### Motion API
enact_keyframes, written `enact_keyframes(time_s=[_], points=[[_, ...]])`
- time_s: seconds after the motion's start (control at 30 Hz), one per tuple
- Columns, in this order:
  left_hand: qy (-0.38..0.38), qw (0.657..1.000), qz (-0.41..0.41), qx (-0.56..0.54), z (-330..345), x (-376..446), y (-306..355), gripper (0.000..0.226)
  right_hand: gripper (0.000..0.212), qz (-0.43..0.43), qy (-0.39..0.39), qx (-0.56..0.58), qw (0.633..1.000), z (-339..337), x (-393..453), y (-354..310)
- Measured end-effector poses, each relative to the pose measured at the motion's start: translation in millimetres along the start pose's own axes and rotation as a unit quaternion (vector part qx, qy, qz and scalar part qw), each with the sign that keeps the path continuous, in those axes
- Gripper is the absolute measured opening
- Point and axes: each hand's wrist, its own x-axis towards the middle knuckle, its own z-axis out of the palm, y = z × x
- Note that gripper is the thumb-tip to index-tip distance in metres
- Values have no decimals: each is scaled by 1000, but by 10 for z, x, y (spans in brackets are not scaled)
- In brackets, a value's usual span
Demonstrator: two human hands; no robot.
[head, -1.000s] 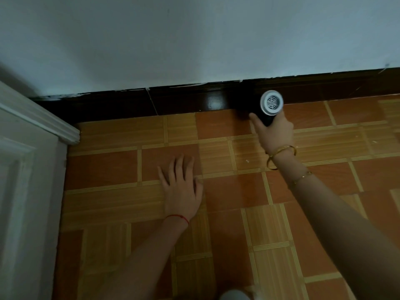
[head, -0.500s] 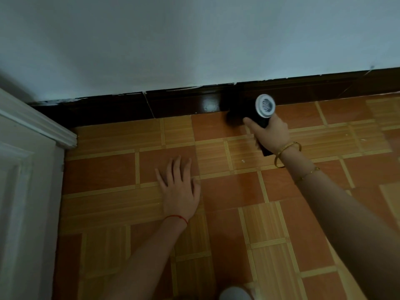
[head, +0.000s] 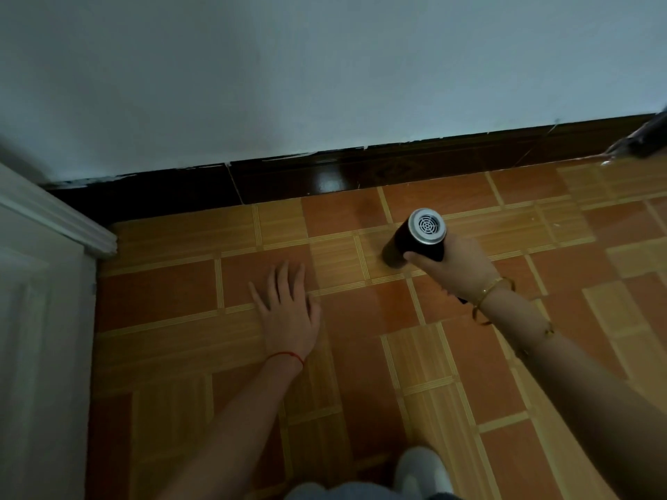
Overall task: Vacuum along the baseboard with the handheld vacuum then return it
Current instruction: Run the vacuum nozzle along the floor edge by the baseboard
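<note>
On the left, my left hand [head: 288,315] lies flat on the floor [head: 361,312], fingers straight and spread, holding nothing; it props my weight. To its right, my right hand [head: 456,263] has its fingers curled firmly round the black body of the handheld vacuum [head: 418,238]. The silver vented end cap faces up to the camera, so I judge that the nozzle, hidden from me, points down to the tiles. The vacuum is above the floor, apart from the baseboard [head: 361,175] and not touching it.

To do the step well, I think I must bring the nozzle close to the line where baseboard and floor meet, keep it low, and move it slowly along that line; I keep the left hand planted for balance.

The floor has orange and yellow tiles in a parquet pattern. The baseboard is dark and glossy, with chipped paint along its top, under a pale wall [head: 325,66]. A white door frame [head: 54,225] stands at far left, and something dark that I cannot identify sits at the far right edge.
</note>
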Motion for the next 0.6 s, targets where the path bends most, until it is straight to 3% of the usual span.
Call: enact_keyframes(time_s=[0.17,0.3,0.4,0.5,0.6], points=[[1,1000,-1,5,8,3,0,56,41,5,-62,-4,998,10,-66,-58],[1,1000,1,2,9,0,-6,56,59,-21,9,-41,999,92,-39,-59],[-2,1000,-2,8,5,2,-3,57,56,-38,-10,11,999,142,16,-67],[3,1000,-10,7,16,8,11,56,52,-38,30,36,998,186,95,-102],[21,1000,-9,8,2,64,84,52,56,-45,21,39,998,196,216,-105]])
